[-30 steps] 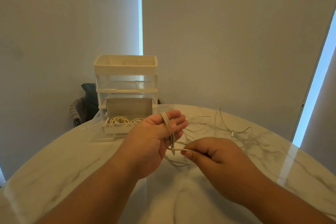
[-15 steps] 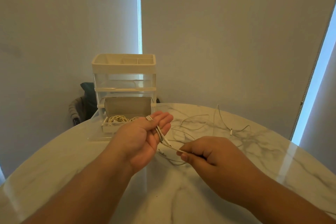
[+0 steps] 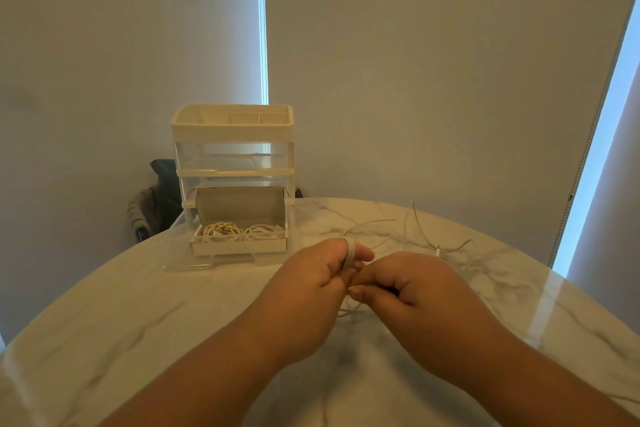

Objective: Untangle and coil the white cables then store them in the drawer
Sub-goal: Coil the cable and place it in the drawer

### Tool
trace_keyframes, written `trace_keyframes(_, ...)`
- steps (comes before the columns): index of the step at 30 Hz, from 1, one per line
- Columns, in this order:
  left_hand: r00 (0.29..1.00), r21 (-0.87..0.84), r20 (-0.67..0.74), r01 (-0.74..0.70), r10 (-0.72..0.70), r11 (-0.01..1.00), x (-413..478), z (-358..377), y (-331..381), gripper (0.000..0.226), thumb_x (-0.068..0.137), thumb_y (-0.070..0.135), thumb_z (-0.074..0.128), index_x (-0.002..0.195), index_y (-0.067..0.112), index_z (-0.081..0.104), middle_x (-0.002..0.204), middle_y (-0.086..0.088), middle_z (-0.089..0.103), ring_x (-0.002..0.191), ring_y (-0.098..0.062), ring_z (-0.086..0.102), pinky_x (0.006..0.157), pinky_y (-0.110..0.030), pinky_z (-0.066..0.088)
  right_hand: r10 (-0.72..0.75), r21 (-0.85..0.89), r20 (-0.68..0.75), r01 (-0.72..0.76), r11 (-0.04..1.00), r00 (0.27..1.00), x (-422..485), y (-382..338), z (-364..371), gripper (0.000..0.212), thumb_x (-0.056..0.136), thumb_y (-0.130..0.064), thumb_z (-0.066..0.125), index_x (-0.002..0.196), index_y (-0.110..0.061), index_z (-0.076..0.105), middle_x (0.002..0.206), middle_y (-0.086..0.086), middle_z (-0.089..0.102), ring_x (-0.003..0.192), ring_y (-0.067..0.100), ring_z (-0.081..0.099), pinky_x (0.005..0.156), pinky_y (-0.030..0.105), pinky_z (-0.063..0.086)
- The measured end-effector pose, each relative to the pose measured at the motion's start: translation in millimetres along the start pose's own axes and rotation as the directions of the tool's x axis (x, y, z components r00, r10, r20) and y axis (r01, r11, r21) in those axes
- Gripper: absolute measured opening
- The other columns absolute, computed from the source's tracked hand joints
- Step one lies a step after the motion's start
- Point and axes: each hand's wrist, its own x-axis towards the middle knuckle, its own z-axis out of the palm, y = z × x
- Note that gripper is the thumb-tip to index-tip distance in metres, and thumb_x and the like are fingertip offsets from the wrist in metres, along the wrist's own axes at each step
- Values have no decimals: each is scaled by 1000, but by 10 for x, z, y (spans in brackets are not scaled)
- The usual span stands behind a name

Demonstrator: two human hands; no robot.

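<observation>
— Where is the white cable (image 3: 349, 253) right now?
— It is wrapped in a few turns round the fingers of the left hand (image 3: 311, 284), which hangs just above the marble counter (image 3: 138, 322). That grip is closed on it, the fingers curled with the loops lying across them.
— And the right hand (image 3: 415, 291)?
— It sits tight against the left one, knuckles up. Thumb and forefinger are pinched together at the left fingertips, closed on the same white cable. The strand is mostly hidden between the two hands.
— Is anything lying free?
— Thin loose strands (image 3: 414, 218) lie on the counter beyond the hands. One arches upward, and a small plug end rests off to the right. I cannot tell whether they belong to the held cable.
— The drawer (image 3: 187, 265)?
— It is the clear bottom one of a small organiser (image 3: 233, 156), pulled out toward the person. A cardboard box (image 3: 239, 246) with its flap raised sits in it. Two bundles of coiled cables (image 3: 225, 230) lie side by side in the box.
— Any labels?
— Too small and blurred to tell.
— What is behind it?
— A dark chair (image 3: 156, 204), left of the organiser.
</observation>
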Motion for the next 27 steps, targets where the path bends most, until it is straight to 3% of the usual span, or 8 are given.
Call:
trace_keyframes(3, 998, -43, 59, 33, -31, 999, -14, -10, 23, 22, 102, 19, 45, 103, 30, 64, 93, 7, 69, 80, -1, 62, 75, -25, 54, 32, 27, -16, -32, 999, 999, 1, 9, 13, 15, 93, -34, 63, 89, -38, 76, 84, -22, 71, 86, -3, 62, 74, 21, 49)
trace_keyframes(5, 991, -104, 122, 72, -59, 992, -15, -38, 58, 25, 96, 18, 47, 90, 34, 65, 86, 5, 66, 74, -3, 57, 68, -23, 50, 35, 41, -14, -35, 999, 999, -3, 3, 13, 18, 93, -32, 63, 85, -40, 77, 84, -24, 71, 85, -3, 63, 73, 18, 48)
trace_keyframes(8, 975, -65, 213, 70, -55, 995, -15, -70, 85, 22, 80, 23, 48, 72, 41, 57, 71, 15, 56, 69, -2, 49, 66, -27, 44, 39, 39, -23, -38, 998, 999, -13, -16, 7, 22, 92, -29, 64, 76, -42, 73, 80, -26, 68, 82, -2, 62, 66, 14, 44)
trace_keyframes(12, 959, 142, 280, -3, -38, 990, -21, -48, 65, 8, 88, 25, 53, 83, 31, 54, 83, 13, 57, 76, -4, 51, 74, -33, 47, 91, 62, -104, -85, 994, 990, -5, 23, -27, 10, 79, -31, 73, 70, -33, 72, 76, -24, 66, 78, -1, 60, 60, 14, 43)
trace_keyframes(15, 952, 245, 301, -20, -57, 969, -10, -18, 26, 14, 96, 18, 49, 95, 28, 58, 88, 16, 61, 81, 2, 57, 77, -23, 50, 111, 55, -52, -108, 993, 992, 9, 51, -40, 11, 82, -31, 74, 71, -30, 71, 74, -29, 64, 76, -4, 58, 59, 12, 41)
trace_keyframes(19, 946, 247, 316, -3, -77, 969, -5, -11, 3, 20, 102, 22, 43, 107, 22, 63, 96, 14, 65, 87, 6, 63, 86, -22, 52, 95, 61, -9, -94, 994, 995, 8, 50, -24, 9, 86, -27, 71, 78, -31, 72, 67, -36, 59, 73, -10, 56, 64, 7, 41)
trace_keyframes(24, 958, 199, 273, 30, -85, 980, 38, -65, -77, 17, 95, 15, 53, 98, 20, 69, 95, 8, 72, 87, 0, 67, 86, -28, 55, 92, 58, -32, -90, 994, 995, 20, 94, -65, 11, 85, -25, 74, 79, -35, 75, 76, -25, 65, 81, -4, 58, 65, 10, 41)
trace_keyframes(27, 952, 188, 261, 113, -160, 976, 39, -87, -133, 22, 97, 11, 51, 106, 19, 69, 96, 5, 74, 80, -2, 70, 80, -24, 56, 113, -11, -50, -114, 993, 992, 37, 132, -100, 10, 88, -30, 70, 83, -38, 73, 78, -21, 64, 88, -6, 56, 66, 9, 41)
